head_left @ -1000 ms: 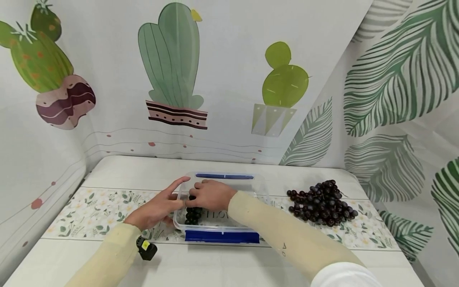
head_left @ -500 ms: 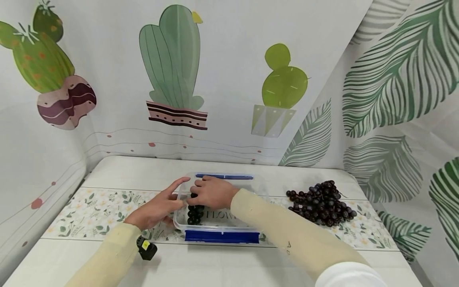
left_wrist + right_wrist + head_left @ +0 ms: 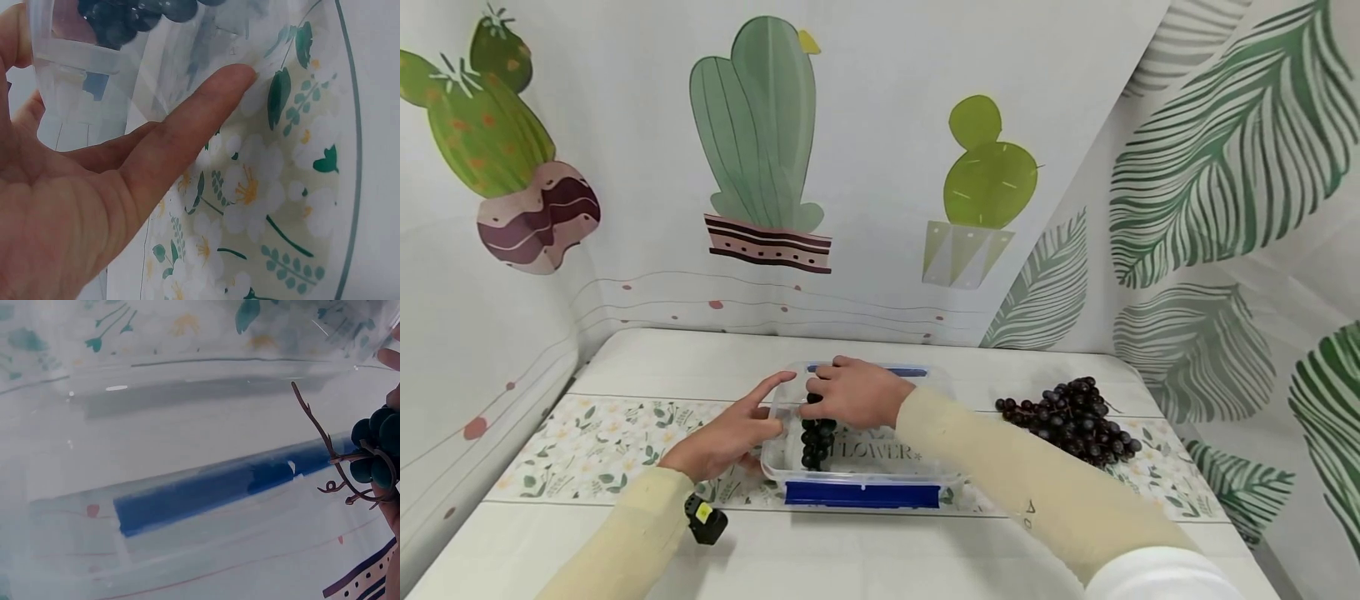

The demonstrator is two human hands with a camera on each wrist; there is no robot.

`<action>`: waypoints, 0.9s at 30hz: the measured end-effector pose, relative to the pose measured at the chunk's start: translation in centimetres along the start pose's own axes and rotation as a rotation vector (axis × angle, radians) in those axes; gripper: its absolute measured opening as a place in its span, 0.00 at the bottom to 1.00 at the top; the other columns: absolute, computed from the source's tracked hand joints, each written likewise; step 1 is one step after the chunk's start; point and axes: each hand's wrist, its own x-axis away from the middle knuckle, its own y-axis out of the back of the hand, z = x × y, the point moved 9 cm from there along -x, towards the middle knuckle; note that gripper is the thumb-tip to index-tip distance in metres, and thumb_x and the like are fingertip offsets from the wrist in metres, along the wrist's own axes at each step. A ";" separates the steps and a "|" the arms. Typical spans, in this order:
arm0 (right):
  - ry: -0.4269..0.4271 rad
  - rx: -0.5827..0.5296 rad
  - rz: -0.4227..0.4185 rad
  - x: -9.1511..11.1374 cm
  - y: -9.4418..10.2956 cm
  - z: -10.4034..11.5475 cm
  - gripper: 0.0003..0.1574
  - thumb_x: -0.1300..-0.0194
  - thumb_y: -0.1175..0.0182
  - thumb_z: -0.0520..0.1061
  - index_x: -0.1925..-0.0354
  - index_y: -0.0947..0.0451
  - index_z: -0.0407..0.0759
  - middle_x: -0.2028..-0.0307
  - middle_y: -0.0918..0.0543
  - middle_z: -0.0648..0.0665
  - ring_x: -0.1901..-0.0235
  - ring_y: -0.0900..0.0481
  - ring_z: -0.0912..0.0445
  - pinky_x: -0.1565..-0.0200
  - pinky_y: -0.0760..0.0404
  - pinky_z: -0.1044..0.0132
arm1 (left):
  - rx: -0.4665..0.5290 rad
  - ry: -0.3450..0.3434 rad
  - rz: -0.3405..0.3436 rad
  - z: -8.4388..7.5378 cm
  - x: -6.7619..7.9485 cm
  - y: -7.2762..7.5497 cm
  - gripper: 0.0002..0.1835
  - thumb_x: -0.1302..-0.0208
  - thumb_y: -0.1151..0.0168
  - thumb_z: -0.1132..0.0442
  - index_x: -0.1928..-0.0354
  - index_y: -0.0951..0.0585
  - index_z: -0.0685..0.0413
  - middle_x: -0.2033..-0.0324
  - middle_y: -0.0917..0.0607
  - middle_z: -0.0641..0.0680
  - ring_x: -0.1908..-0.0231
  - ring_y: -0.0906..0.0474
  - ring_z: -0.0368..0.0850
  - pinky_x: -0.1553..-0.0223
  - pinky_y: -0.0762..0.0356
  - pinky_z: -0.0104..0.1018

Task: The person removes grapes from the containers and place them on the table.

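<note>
A clear plastic box [image 3: 862, 477] with blue clips stands on the table. My left hand [image 3: 730, 437] is at its left end, index finger stretched along the outside and thumb near the rim. In the left wrist view, the fingers [image 3: 194, 122] lie straight beside the clear wall. My right hand [image 3: 857, 393] reaches into the box from above and holds a small bunch of dark grapes [image 3: 817, 442]. The bunch hangs toward the near wall, its upper part hidden under the hand. A brown stem [image 3: 322, 434] sticks out of the grapes in the right wrist view.
A larger bunch of dark grapes [image 3: 1075, 421] lies on the table to the right of the box. A black wrist device with a yellow mark [image 3: 706, 518] sits under the left wrist. A patterned cloth wall [image 3: 880, 167] stands behind the table.
My right hand has shifted right and slightly away inside the box, and the small bunch has moved right with it. The left hand has stayed in place.
</note>
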 end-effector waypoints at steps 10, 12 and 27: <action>-0.024 0.023 -0.035 2.2 1.1 -1.3 0.24 0.24 0.41 0.47 0.36 0.25 0.69 0.43 0.18 0.56 0.46 0.22 0.57 0.47 0.20 0.62 | -0.003 0.004 -0.008 -0.1 -0.1 0.0 0.46 0.32 0.46 0.66 0.20 0.47 0.15 0.26 0.37 0.70 0.53 0.25 0.57 0.67 0.14 0.54; -0.031 0.018 -0.038 2.6 1.3 -1.6 0.23 0.23 0.41 0.47 0.35 0.25 0.69 0.44 0.18 0.56 0.47 0.22 0.56 0.48 0.20 0.61 | -0.005 0.007 -0.010 -0.1 -0.1 0.0 0.46 0.32 0.46 0.66 0.20 0.47 0.16 0.26 0.37 0.70 0.53 0.25 0.57 0.67 0.14 0.54; -0.073 -0.006 -0.103 6.0 2.7 -3.5 0.22 0.23 0.42 0.43 0.39 0.25 0.66 0.47 0.18 0.54 0.50 0.22 0.55 0.52 0.22 0.60 | -0.010 -0.003 -0.015 0.0 -0.2 -0.1 0.48 0.35 0.46 0.67 0.19 0.49 0.19 0.33 0.30 0.69 0.61 0.23 0.54 0.70 0.17 0.49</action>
